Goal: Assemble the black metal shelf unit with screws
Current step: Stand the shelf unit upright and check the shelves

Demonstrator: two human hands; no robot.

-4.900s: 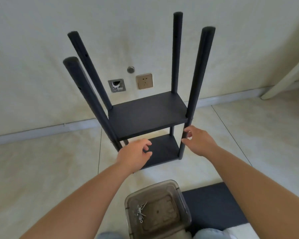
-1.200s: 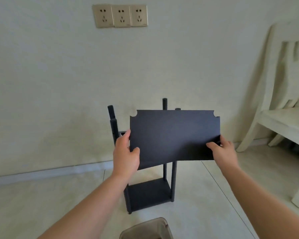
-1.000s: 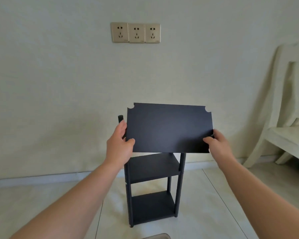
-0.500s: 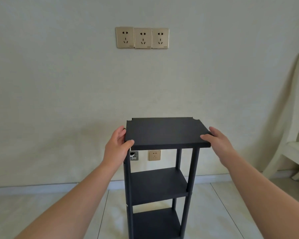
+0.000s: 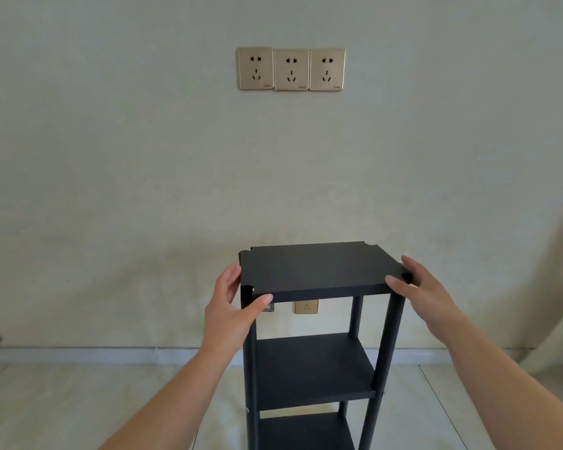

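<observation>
The black shelf unit stands upright on the floor, with its middle shelf and a lower shelf fixed between round black posts. A black top panel with notched corners lies level across the post tops. My left hand grips its front left corner, thumb on the front edge and fingers along the left side. My right hand holds the front right corner, thumb on top and fingers along the right edge. No screws are in view.
The unit stands close to a pale wall with a triple socket plate high up and a single socket behind the shelf. A pale chair edges in at the right. Tiled floor spreads either side.
Both hands carried the loose black panel up from a tilted hold and lowered it flat onto the four post tops. My view rose from the floor and the screw box.
</observation>
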